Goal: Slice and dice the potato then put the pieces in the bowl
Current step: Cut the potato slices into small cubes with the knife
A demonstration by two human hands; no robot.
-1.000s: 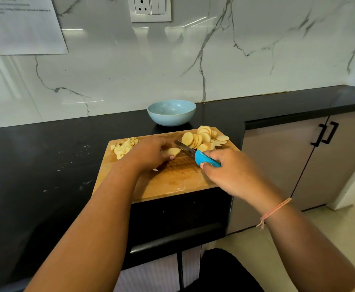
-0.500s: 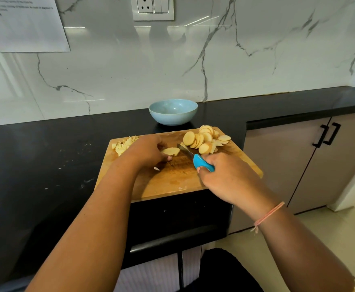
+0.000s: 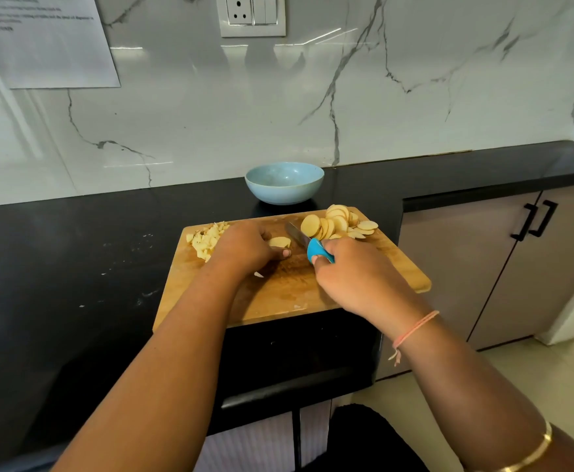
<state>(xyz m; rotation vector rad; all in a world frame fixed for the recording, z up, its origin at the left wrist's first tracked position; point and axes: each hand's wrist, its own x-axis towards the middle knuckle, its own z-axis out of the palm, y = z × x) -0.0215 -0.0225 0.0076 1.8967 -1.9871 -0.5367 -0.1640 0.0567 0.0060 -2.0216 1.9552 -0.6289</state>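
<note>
A wooden cutting board [image 3: 313, 294] lies on the black counter. My left hand [image 3: 244, 247] holds down a small stack of potato slices [image 3: 279, 241] near the board's middle, fingers curled over them. My right hand [image 3: 353, 270] grips a knife by its blue handle [image 3: 316, 252]; the blade [image 3: 296, 233] points away, just right of that stack. A heap of round potato slices [image 3: 338, 221] sits at the board's far right corner. Diced potato pieces [image 3: 205, 240] lie at the far left corner. A light blue bowl [image 3: 284, 182] stands behind the board; I see nothing in it.
The black counter [image 3: 74, 267] stretches left with a few white specks on it. A marble wall with a socket plate [image 3: 251, 15] and a taped paper sheet [image 3: 44, 39] rises behind. Cabinet doors with black handles [image 3: 537, 219] are to the right, floor below.
My right hand with the knife has drawn closer to the left hand and the blade now lies nearer the held slices. The left hand has stayed on the stack.
</note>
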